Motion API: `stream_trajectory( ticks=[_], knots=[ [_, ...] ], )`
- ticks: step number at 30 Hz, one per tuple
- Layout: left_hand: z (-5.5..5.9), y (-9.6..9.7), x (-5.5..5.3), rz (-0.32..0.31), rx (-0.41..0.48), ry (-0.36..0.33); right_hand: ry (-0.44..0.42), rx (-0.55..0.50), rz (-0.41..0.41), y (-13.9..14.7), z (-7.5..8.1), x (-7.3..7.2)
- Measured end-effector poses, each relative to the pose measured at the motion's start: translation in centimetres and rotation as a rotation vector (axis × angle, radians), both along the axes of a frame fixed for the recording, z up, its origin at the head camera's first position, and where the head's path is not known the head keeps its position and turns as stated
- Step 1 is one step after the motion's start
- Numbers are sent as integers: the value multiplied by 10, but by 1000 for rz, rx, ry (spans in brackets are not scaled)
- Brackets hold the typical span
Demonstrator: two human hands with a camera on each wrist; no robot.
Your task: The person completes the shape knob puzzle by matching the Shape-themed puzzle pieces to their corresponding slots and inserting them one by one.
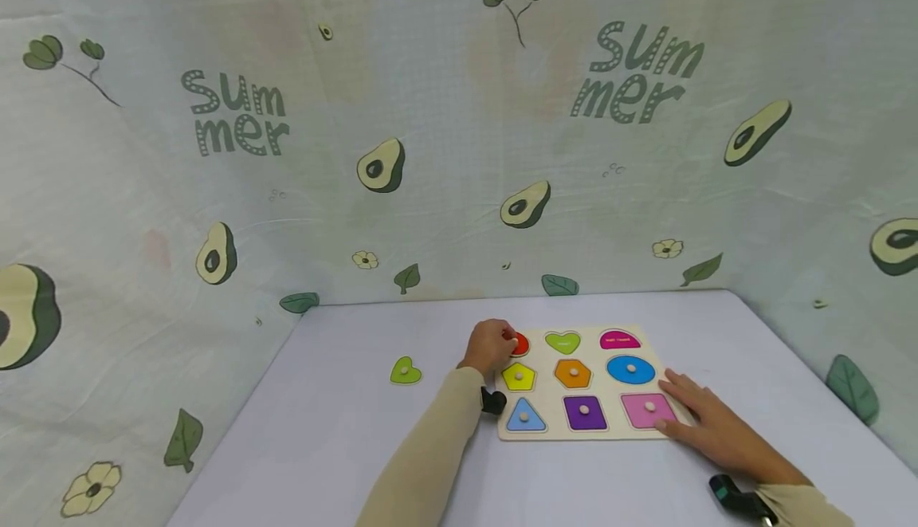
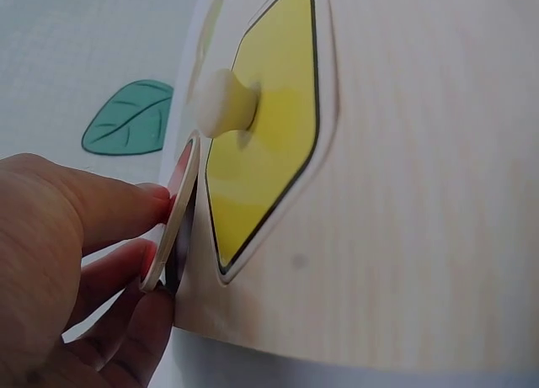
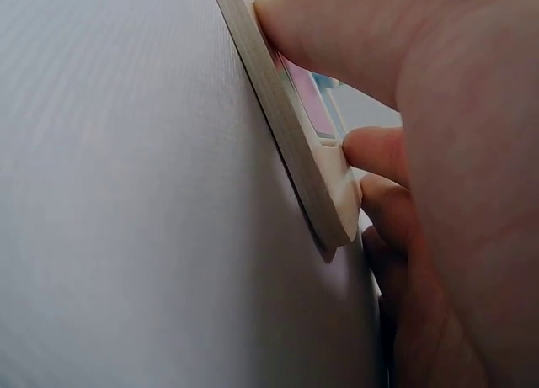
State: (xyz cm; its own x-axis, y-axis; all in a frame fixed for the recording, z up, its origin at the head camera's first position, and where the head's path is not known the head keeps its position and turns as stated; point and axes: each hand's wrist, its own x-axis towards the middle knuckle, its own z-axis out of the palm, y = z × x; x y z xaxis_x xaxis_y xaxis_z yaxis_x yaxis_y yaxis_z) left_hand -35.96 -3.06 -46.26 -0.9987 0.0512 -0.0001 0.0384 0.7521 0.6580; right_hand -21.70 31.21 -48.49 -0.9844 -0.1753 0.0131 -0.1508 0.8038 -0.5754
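Observation:
A wooden shape puzzle board (image 1: 545, 377) lies flat on the table. At its top left corner my left hand (image 1: 489, 345) pinches a red puzzle piece (image 1: 523, 344) between thumb and fingers. The left wrist view shows that red piece (image 2: 187, 186) tilted, its lower edge raised off the board, beside the yellow pentagon (image 2: 278, 93) with its knob. My right hand (image 1: 710, 423) rests along the board's right edge, the thumb near the pink rectangle (image 1: 638, 410). In the right wrist view the thumb lies on top of the board (image 3: 290, 144).
Left of the board a green heart piece (image 1: 406, 371) with a knob lies on the white table (image 1: 323, 431). The heart slot (image 1: 562, 343) and the magenta half-round slot (image 1: 620, 340) show no knobs. A printed cloth (image 1: 445, 112) hangs behind the table.

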Motion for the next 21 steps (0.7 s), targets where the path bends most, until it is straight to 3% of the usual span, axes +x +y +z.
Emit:
stream_trajectory(
  ticks=[12, 21],
  knots=[
    [-4, -1, 0, -38, -31, 78, 14, -37, 34, 2, -4, 0],
    [-4, -2, -1, -42, -57, 74, 0, -22, 21, 1, -2, -2]
  ],
)
